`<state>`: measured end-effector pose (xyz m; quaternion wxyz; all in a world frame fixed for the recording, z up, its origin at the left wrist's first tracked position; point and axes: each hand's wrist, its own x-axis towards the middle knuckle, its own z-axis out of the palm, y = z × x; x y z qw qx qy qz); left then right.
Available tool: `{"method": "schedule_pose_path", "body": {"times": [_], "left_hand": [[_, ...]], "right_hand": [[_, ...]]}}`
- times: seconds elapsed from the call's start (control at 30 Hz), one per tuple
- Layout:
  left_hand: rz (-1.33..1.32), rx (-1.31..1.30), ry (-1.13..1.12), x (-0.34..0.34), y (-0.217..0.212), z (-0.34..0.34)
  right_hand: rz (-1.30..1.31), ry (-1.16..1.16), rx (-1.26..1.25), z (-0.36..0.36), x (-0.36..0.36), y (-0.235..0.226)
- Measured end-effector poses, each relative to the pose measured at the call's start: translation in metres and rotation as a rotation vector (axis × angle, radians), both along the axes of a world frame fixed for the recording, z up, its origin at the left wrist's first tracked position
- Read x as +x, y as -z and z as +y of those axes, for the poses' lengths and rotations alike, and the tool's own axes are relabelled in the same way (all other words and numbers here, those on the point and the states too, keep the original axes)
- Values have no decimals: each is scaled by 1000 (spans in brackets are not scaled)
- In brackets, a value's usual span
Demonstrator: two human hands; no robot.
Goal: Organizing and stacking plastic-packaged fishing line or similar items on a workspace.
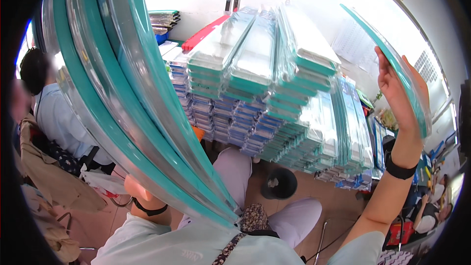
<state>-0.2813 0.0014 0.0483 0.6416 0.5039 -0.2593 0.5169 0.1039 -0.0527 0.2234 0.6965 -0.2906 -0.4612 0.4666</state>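
Several long, flat teal packages in clear plastic (115, 103) rise across the left, leaning against my chest and curving up past the top edge. My left hand (136, 187) carries them from their outer side; its fingers are mostly hidden behind them. Raised at the right, my right hand (392, 86) grips one more long teal package (400, 71), fingers on one side and thumb on the other. Ahead stands a big pile of similar wrapped packages (252, 59), teal-edged on top, with blue-edged packages (211, 118) below.
A dark round bin (278, 183) stands on the tiled floor below the pile. At the left sits a person in a light blue shirt (68, 113), near a chair draped with a tan garment (59, 167). More people (429, 211) are at the far right. A red strip (203, 33) lies at the pile's back left.
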Motion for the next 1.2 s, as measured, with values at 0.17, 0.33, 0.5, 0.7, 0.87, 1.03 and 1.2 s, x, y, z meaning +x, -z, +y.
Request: {"method": "schedule_pose_path", "body": {"times": [0.17,0.33,0.5,0.7,0.87,1.03,1.2], "left_hand": [[91,27,-13,-4,-3,5],[-207,-43,-216,1,27,22],[-160,-78,-11,-4,27,23],[-47,30,138,-23,22,36],[55,-40,76,-38,19,12],[54,-282,-59,-48,66,-13],[155,-413,-308,-41,35,-36]], "right_hand": [[-108,-85,-139,50,-32,-27],[-658,106,113,105,-33,-20],[-421,27,-135,124,-70,-20],[-839,445,-39,135,-78,-8],[-1060,534,118,137,-75,-2],[-1239,436,244,133,-52,-6],[-1285,913,498,101,-29,-4]]}}
